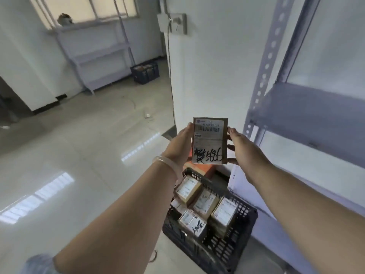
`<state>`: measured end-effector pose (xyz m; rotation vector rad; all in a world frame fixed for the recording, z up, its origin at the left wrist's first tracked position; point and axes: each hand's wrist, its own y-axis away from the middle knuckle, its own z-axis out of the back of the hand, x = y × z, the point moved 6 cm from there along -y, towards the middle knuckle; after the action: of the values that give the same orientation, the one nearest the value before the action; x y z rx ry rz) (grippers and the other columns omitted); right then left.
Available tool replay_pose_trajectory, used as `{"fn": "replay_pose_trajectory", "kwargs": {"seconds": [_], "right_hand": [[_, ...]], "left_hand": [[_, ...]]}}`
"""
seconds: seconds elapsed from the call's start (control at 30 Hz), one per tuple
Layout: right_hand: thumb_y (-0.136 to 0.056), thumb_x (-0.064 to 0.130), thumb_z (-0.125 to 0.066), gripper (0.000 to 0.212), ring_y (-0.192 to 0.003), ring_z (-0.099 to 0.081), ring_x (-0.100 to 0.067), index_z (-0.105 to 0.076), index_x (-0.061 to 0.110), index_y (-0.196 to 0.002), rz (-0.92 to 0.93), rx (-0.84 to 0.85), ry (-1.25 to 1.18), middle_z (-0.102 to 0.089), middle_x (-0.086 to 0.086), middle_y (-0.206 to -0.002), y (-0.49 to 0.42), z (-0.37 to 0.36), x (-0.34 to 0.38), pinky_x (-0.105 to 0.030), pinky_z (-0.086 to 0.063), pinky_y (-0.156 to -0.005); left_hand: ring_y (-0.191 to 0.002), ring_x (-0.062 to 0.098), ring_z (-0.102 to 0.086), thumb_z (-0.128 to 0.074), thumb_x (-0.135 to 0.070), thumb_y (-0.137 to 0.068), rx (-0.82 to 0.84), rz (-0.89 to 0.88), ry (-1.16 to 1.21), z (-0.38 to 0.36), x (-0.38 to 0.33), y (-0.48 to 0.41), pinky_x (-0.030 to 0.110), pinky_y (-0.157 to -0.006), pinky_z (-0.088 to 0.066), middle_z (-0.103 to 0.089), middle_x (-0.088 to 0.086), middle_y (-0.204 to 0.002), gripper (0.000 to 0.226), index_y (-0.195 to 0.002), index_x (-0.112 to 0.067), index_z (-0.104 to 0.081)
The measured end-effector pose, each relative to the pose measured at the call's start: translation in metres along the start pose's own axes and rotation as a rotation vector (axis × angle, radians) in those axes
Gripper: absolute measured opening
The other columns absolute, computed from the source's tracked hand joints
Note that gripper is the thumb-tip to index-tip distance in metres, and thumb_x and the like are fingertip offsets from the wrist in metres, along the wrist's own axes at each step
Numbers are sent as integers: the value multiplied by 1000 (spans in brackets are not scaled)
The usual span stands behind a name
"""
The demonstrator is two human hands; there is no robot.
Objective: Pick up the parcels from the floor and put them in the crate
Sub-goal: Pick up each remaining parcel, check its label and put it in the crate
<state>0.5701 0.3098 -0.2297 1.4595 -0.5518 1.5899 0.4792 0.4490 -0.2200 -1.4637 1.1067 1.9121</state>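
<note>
1. the two bare forearms lie nearest the camera and reach forward. the left wrist wears a pale bangle [167, 162].
2. the left hand [178, 147] clamps the parcel [209, 144] at its left edge, thumb on the rim. its fingers go behind the parcel and i cannot tell how they lie there.
3. the right hand [242, 149] pinches the right edge, thumb high on it. curled fingertips show at the parcel's lower right side.
4. the parcel is in the air between both hands, above the far end of the black crate [233, 252] and clear of it.
5. it seems to be held by its edges so that the label stays uncovered and readable, probably for a check before it is dropped in.
6. its long axis runs up and down in the view. the labelled face is turned to the camera, with the barcode end on top and the black handwriting at the bottom.
7. the crate sits on the floor just beside a grey metal rack [316, 107] and already holds several packed parcels [204, 201], labels up. an orange box [205, 171] lies at its far end.
8. to fit with the others, the held parcel likely needs laying flat, label up.
</note>
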Motion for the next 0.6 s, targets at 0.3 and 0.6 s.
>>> {"fn": "replay_pose_trajectory", "kwargs": {"seconds": [0.3,0.6], "right_hand": [[-101,50,-27,32,-105,-54,-16,-59,44,-102,-291,-185,-69,-59,13,-105,-12,-6,-94,-45,-46,-101],[-92,61,-36,46,-111,-61,-22,-55,41,-129,-605,-204,-193,-66,3,-121,-13,-31,-253,-49,-48,-99]], "left_hand": [[-111,23,-60,-32,-65,-89,307,210,-111,-32,86,-70,46,-94,-49,-64,-1,-121,53,-120,-31,-57],[-136,26,-39,-37,-55,-92,384,467,-231,-71,219,-82,51,-112,-32,-45,0,-146,57,-143,-28,-39]]}}
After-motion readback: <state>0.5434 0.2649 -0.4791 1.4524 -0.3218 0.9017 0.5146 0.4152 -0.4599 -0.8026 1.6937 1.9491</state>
